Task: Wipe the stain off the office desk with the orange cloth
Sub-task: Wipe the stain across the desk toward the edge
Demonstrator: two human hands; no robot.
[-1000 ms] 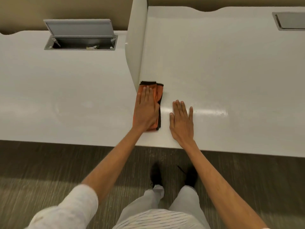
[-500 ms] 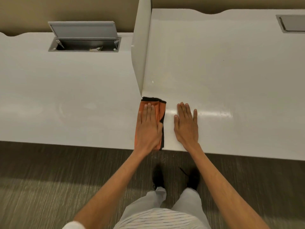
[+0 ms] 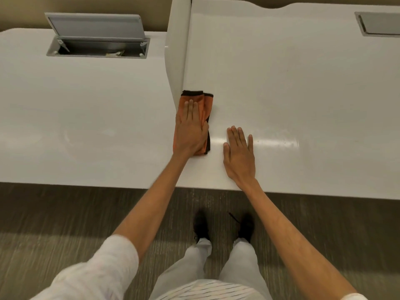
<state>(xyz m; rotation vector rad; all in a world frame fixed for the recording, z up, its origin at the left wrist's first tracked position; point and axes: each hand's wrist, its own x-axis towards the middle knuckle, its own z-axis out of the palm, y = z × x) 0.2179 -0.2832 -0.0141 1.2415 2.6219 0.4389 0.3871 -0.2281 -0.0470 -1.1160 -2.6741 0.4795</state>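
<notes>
Folded orange cloth with dark trim point(image 3: 205, 105) mostly hidden under flat left hand point(image 3: 190, 133), grey closed desk hatch point(image 3: 378, 24) well right of cloth, cut by right edge

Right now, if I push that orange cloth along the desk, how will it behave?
The orange cloth is folded and soft, so it is probably floppy and may bunch. Under the flat left hand it should slide easily on the glossy desk.

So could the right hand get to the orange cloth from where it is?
Probably yes: the right hand lies flat on the desk beside the orange cloth, bare surface between, though the left hand covers most of it.
</notes>
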